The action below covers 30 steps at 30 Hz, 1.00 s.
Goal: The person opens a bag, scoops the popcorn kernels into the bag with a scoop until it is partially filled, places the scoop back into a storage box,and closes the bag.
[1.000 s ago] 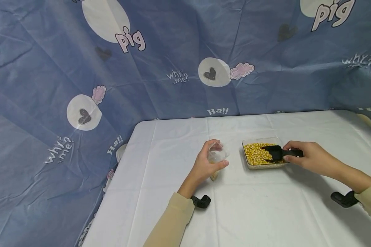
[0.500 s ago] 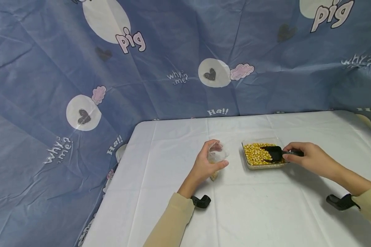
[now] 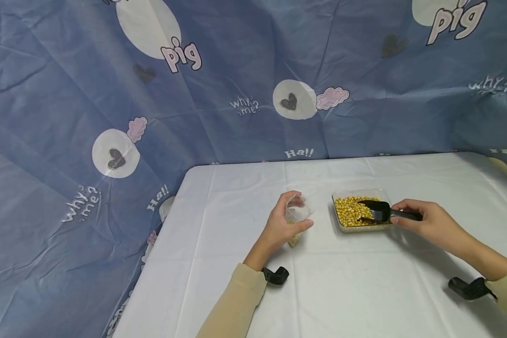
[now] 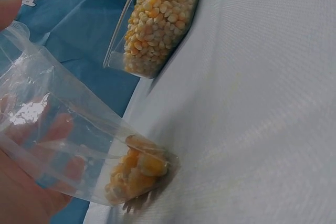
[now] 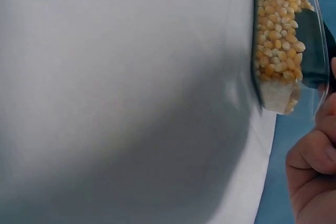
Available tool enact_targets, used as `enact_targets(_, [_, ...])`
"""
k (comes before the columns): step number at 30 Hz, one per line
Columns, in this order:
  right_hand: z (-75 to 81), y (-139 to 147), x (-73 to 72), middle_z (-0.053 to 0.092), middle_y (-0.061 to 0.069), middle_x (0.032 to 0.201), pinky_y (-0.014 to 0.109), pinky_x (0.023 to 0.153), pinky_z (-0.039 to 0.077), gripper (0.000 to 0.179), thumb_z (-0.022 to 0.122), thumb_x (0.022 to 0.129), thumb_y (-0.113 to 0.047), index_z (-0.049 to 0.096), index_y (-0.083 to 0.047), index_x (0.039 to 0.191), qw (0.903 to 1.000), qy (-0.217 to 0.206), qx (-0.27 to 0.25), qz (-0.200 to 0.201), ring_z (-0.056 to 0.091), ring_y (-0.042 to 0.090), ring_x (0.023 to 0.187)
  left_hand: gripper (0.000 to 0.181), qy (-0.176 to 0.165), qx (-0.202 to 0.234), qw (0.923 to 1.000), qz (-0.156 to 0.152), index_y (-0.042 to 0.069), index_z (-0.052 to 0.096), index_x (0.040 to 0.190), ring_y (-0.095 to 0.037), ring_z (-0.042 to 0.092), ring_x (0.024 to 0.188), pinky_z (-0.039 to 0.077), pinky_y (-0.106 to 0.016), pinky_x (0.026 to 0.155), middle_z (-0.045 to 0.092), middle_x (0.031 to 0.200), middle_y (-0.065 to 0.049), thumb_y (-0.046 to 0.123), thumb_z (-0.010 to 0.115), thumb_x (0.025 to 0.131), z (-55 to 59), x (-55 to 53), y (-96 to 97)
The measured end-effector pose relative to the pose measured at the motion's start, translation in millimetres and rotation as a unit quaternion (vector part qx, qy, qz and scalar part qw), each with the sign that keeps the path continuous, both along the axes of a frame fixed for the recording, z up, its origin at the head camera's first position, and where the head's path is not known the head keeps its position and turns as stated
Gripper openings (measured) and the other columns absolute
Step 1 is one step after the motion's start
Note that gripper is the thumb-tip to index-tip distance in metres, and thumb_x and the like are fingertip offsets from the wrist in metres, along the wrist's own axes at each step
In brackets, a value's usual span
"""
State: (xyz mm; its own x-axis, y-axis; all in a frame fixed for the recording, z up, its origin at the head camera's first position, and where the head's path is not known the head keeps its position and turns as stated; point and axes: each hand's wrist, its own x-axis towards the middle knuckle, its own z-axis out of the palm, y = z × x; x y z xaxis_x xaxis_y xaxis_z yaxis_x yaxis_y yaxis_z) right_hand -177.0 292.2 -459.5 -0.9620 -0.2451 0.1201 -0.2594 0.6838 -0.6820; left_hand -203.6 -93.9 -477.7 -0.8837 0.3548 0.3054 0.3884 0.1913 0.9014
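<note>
My left hand [image 3: 276, 227] holds a clear plastic bag [image 3: 297, 209] by its upper part, with the mouth spread between thumb and fingers. A small heap of yellow corn kernels [image 4: 139, 171] fills the bag's bottom corner, which is at the tablecloth in the left wrist view. To the right, my right hand [image 3: 433, 225] grips the handle of a black scoop [image 3: 381, 211]. Its blade lies among the corn kernels [image 3: 349, 211] in a clear rectangular container [image 3: 363, 229]. How much the scoop carries is hard to see.
A white cloth [image 3: 342, 286] covers the table under both hands. Behind and left of the table hangs a blue printed curtain [image 3: 219, 84]. The container's clear walls [image 5: 315, 100] rise above the kernels.
The scoop and my right hand have shifted slightly to the right, drawing the blade back a little through the kernels. My left hand and the bag have stayed in place.
</note>
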Motion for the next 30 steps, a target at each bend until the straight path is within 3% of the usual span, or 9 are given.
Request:
enact_targets(4, [-4.6, -2, 4.0, 0.070, 0.006, 0.112, 0.021, 0.068, 0.046, 0.028, 0.072, 0.096, -0.032, 0.069, -0.017, 0.118, 0.9997, 0.019, -0.013, -0.011, 0.057, -0.002, 0.089, 0.069, -0.003, 0.001, 1.0000, 0.000, 0.030, 0.044, 0.142, -0.012, 0.052, 0.125, 0.032, -0.051, 0.110, 0.058, 0.132, -0.014, 0.026, 0.082, 0.085, -0.4, 0.3, 0.4])
enact_targets(10, [-6.6, -3, 7.9, 0.070, 0.007, 0.091, 0.028, 0.056, 0.042, 0.030, 0.070, 0.098, -0.028, 0.066, -0.011, 0.121, 0.9988, 0.019, -0.043, -0.015, 0.054, 0.017, 0.067, 0.070, 0.000, 0.003, 1.0000, -0.005, 0.024, 0.043, 0.144, -0.012, 0.051, 0.126, 0.032, -0.052, 0.110, 0.057, 0.133, -0.013, 0.025, 0.082, 0.085, -0.6, 1.0, 0.8])
enact_targets(17, [-5.4, -3, 10.9, 0.070, 0.006, 0.101, 0.026, 0.060, 0.045, 0.033, 0.069, 0.098, -0.030, 0.065, -0.012, 0.125, 0.9981, 0.026, -0.045, -0.033, 0.058, 0.015, 0.077, 0.070, 0.006, 0.001, 0.9999, -0.009, 0.028, 0.042, 0.143, -0.013, 0.051, 0.126, 0.032, -0.052, 0.111, 0.057, 0.133, -0.007, 0.024, 0.082, 0.085, 1.1, 1.6, 1.7])
enact_targets(23, [-4.4, -3, 11.3, 0.070, 0.006, 0.097, 0.026, 0.059, 0.045, 0.032, 0.069, 0.098, -0.029, 0.065, -0.012, 0.125, 0.9972, 0.039, -0.050, -0.039, 0.059, 0.017, 0.074, 0.070, 0.007, -0.003, 1.0000, -0.005, 0.022, 0.043, 0.144, -0.013, 0.052, 0.125, 0.032, -0.052, 0.111, 0.058, 0.131, -0.003, 0.024, 0.082, 0.085, 2.0, 1.9, 2.6])
enact_targets(30, [1.3, -3, 12.1, 0.069, 0.006, 0.096, 0.027, 0.058, 0.045, 0.031, 0.068, 0.099, -0.028, 0.065, -0.012, 0.125, 0.9964, 0.050, -0.053, -0.045, 0.058, 0.016, 0.074, 0.072, 0.002, 0.003, 1.0000, -0.009, 0.024, 0.043, 0.145, -0.016, 0.052, 0.126, 0.030, -0.053, 0.112, 0.057, 0.131, -0.002, 0.020, 0.082, 0.085, 2.1, 2.6, 2.9])
